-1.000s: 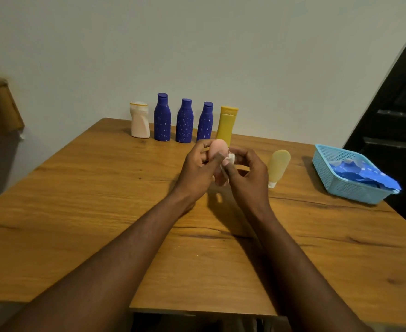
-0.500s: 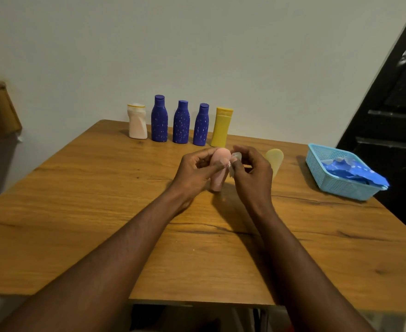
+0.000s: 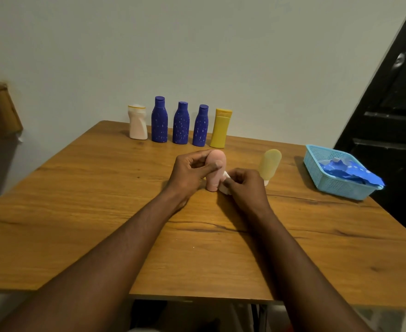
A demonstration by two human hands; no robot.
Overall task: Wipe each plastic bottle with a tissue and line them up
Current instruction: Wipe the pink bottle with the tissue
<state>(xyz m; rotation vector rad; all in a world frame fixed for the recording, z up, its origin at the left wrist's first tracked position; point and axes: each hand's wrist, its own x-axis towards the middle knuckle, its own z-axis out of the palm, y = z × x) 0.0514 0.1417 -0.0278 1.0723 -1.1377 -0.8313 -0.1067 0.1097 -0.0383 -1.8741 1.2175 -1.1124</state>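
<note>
**Bottles, seven in all, on one wooden table (image 3: 77, 200).** Five stood upright in a row along the far edge, close to the wall. Counted from the person's left, these were one cream bottle (image 3: 137, 123), three blue bottles (image 3: 180, 124) flecked with white, and one yellow bottle (image 3: 220, 129). Each stood just beside its neighbour, with narrow gaps between them.

The sixth, a pink bottle (image 3: 217, 164), stood cap-down near the middle of the table, in front of the yellow end of the row. The left hand (image 3: 188, 172) gripped its rounded upper part, with the fingers curled behind it and the thumb laid across the front. The right hand (image 3: 245, 185) pinched one small wad of white tissue (image 3: 224, 186) in its curled fingers and held it against the lower right side of the pink bottle, near the cap. The two hands were therefore close together, one on each side of the same bottle.

The seventh, a pale yellow bottle (image 3: 270, 164), stood on its white cap just beyond the right hand. Whether it touched that hand could not be told.

**Other items.** One light blue mesh basket (image 3: 336, 190) sat at the right edge of the table, well apart from the bottles. It held one crumpled blue wrapper (image 3: 350, 173) dotted with white. One black door (image 3: 393, 104) stood behind the basket.
</note>
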